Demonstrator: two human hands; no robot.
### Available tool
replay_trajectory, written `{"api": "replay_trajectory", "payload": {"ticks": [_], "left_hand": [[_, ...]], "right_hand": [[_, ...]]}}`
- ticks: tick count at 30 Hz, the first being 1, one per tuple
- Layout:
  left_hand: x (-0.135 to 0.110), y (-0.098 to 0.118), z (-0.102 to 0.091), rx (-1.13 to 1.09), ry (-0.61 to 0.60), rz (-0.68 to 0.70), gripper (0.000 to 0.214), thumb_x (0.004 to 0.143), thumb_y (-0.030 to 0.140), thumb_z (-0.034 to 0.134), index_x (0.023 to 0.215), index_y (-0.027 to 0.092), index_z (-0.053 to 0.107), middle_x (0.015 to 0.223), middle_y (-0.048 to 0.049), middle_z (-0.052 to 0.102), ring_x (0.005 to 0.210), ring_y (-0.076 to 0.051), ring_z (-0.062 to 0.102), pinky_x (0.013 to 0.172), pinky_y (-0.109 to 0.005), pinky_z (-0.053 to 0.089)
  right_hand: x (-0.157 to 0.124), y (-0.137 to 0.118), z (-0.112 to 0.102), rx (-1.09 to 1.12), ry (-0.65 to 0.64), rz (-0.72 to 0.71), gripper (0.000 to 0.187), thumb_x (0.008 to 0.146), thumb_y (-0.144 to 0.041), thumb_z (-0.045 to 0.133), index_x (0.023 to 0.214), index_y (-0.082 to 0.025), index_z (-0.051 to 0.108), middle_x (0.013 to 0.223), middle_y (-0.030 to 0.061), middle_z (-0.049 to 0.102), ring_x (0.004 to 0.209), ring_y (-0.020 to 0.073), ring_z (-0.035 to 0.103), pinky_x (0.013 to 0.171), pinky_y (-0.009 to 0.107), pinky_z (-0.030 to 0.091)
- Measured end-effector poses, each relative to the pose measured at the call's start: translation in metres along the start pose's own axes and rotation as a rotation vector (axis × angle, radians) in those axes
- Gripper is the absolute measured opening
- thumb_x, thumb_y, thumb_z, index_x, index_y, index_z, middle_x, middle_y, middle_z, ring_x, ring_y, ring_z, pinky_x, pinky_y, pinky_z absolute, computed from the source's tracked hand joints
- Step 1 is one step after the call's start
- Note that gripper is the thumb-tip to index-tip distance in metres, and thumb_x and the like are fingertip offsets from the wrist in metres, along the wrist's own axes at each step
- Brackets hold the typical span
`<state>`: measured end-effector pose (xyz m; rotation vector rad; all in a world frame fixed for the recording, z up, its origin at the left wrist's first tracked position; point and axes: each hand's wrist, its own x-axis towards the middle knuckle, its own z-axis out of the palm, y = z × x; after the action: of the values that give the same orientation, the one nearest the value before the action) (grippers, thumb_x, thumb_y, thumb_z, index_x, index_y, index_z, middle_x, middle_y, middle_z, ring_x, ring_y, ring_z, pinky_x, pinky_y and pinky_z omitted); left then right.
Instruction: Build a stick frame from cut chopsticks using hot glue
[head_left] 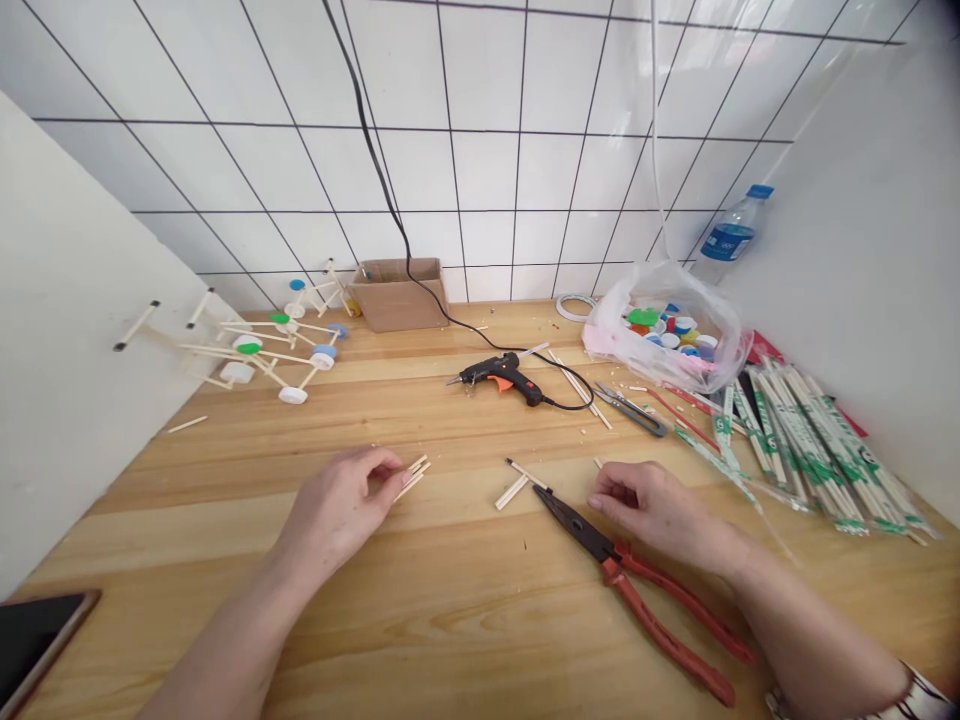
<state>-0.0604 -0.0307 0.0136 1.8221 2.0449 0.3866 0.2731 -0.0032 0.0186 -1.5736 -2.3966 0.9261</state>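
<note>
Green-printed packets [817, 440] near the right hand [649, 502]

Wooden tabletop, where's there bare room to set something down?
Bare wood shows nearer you than the loose short sticks, between your left hand and the pliers; another patch lies between the wheeled stick frames and the glue gun. The right side is crowded: wrapped sticks, snips, bag of caps.

We pinched short sticks [412, 480] in left hand [339, 505]; our right hand [651, 507] curled beside red-handled pliers [592, 540]. Black glue gun [514, 370] lay beyond.
</note>
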Motion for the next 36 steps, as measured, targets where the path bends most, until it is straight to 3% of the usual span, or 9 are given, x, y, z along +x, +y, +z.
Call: {"api": "replay_trajectory", "payload": {"ticks": [13, 17, 22, 25, 29, 36], "left_hand": [[-0.001, 0.0, 0.004, -0.071, 0.119, 0.081, 0.026, 0.077, 0.044, 0.051, 0.074, 0.022, 0.065, 0.079, -0.0021, 0.072, 0.076, -0.022, 0.065, 0.065, -0.03, 0.047], [-0.004, 0.005, 0.007, -0.099, 0.254, 0.242, 0.022, 0.08, 0.039, 0.052, 0.071, 0.023, 0.063, 0.074, -0.0006, 0.07, 0.071, -0.019, 0.065, 0.066, -0.029, 0.05], [-0.011, 0.025, 0.018, -0.155, 0.397, 0.582, 0.016, 0.086, 0.023, 0.05, 0.076, 0.021, 0.063, 0.07, -0.0001, 0.067, 0.067, -0.016, 0.064, 0.063, -0.026, 0.052], [-0.015, 0.038, 0.029, -0.167, 0.39, 0.724, 0.018, 0.088, 0.016, 0.048, 0.08, 0.02, 0.064, 0.072, -0.001, 0.067, 0.066, -0.014, 0.063, 0.066, -0.026, 0.052], [-0.017, 0.046, 0.044, -0.202, 0.333, 0.772, 0.018, 0.088, 0.012, 0.049, 0.092, 0.017, 0.065, 0.081, -0.004, 0.067, 0.074, -0.015, 0.062, 0.07, -0.027, 0.052], [-0.018, 0.045, 0.057, -0.166, 0.246, 0.795, 0.021, 0.089, 0.009, 0.049, 0.103, 0.016, 0.063, 0.094, -0.0074, 0.067, 0.089, -0.019, 0.06, 0.079, -0.032, 0.051]], "right_hand": [[-0.004, -0.003, 0.001, 0.02, -0.036, 0.001, 0.019, 0.084, -0.03, 0.052, 0.072, -0.017, 0.059, 0.061, -0.0006, 0.059, 0.055, 0.012, 0.049, 0.052, 0.023, 0.034], [-0.004, -0.002, 0.002, 0.037, -0.033, -0.007, 0.017, 0.084, -0.029, 0.052, 0.073, -0.017, 0.059, 0.062, -0.0005, 0.059, 0.056, 0.0123, 0.05, 0.053, 0.023, 0.036], [-0.004, -0.003, 0.004, 0.065, 0.049, -0.128, 0.013, 0.087, -0.022, 0.049, 0.084, -0.018, 0.061, 0.078, 0.003, 0.062, 0.07, 0.0145, 0.055, 0.065, 0.026, 0.043], [-0.004, -0.004, 0.008, 0.086, 0.092, -0.226, 0.016, 0.089, -0.019, 0.048, 0.097, -0.018, 0.062, 0.089, 0.0059, 0.061, 0.084, 0.0166, 0.057, 0.077, 0.029, 0.045], [-0.004, -0.006, 0.013, 0.065, 0.095, -0.304, 0.023, 0.089, -0.015, 0.048, 0.109, -0.018, 0.06, 0.098, 0.0082, 0.057, 0.094, 0.0189, 0.053, 0.084, 0.033, 0.045], [-0.01, -0.02, 0.004, -0.017, -0.024, -0.265, 0.019, 0.088, -0.014, 0.05, 0.103, -0.02, 0.061, 0.097, 0.007, 0.055, 0.094, 0.0205, 0.051, 0.083, 0.036, 0.046]]}}
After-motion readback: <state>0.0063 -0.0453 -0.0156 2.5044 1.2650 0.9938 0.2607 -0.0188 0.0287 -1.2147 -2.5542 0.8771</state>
